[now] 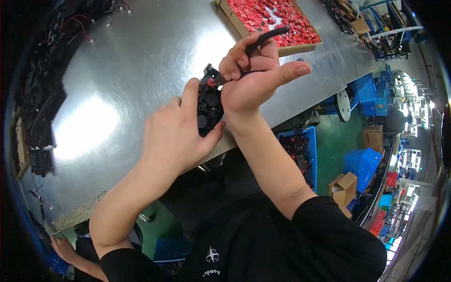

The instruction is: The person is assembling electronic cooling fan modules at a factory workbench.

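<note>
My left hand (171, 129) is closed round a black plastic assembly (212, 101) at the near edge of the metal table. Two round, fan-like parts are set in it, and a small red piece (211, 82) with thin wire sits near its upper end. My right hand (253, 77) grips a black-handled hand tool (274, 34), perhaps pliers, with its curled fingers. One handle sticks out past the fingers, and the thumb is stretched out to the right. The tool's working end lies by the red piece, partly hidden by my hand.
A cardboard tray (315, 46) of small red parts lies at the far side. Black assemblies (44, 98) with loose wires pile along the left. Below the table's right edge stands a blue crate (312, 155) of parts. Another person's hand (63, 249) shows at lower left.
</note>
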A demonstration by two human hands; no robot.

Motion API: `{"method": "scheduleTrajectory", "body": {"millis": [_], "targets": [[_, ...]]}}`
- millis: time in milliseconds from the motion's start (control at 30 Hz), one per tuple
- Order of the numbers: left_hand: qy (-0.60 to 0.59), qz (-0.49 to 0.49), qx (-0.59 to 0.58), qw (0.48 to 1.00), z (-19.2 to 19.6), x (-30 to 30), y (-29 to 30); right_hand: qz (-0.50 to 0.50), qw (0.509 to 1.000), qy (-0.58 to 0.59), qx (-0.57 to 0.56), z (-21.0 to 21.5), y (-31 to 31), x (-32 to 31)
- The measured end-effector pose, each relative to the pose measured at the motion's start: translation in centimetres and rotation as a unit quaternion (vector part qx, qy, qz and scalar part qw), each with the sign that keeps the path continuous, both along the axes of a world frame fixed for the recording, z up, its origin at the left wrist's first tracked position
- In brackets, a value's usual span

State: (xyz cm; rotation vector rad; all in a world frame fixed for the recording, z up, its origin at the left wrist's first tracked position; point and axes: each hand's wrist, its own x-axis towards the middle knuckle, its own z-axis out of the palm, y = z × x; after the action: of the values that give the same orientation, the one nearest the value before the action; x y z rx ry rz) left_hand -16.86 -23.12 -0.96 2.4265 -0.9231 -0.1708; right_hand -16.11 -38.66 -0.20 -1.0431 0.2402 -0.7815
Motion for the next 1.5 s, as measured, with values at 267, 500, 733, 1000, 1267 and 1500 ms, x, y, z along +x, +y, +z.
{"method": "scheduleTrajectory", "body": {"millis": [267,500,733,1000,1267,1500], "targets": [[0.023,-0.003,0.013,1.000,0.6,0.1,0.2,0.005,0.999,-0.041,0.022,-0.6,0.0,-1.1],[0.015,-0.146,-0.015,0.989,1.4,3.3,2.0,0.256,0.937,-0.230,-0.055,0.3,-5.1,-3.3],[0.007,-0.234,-0.031,0.972,0.9,4.9,2.5,0.375,0.915,-0.140,-0.058,1.3,-5.4,-4.5],[0.004,-0.237,-0.039,0.971,0.8,4.9,2.2,0.323,0.940,-0.057,-0.097,1.0,-3.4,-4.6],[0.006,-0.233,-0.021,0.972,0.7,4.7,2.4,0.301,0.948,-0.049,-0.095,0.5,-3.0,-4.1],[-0.017,-0.229,-0.033,0.973,0.5,4.8,2.5,0.332,0.938,-0.078,-0.065,0.3,-3.5,-3.9]]}}
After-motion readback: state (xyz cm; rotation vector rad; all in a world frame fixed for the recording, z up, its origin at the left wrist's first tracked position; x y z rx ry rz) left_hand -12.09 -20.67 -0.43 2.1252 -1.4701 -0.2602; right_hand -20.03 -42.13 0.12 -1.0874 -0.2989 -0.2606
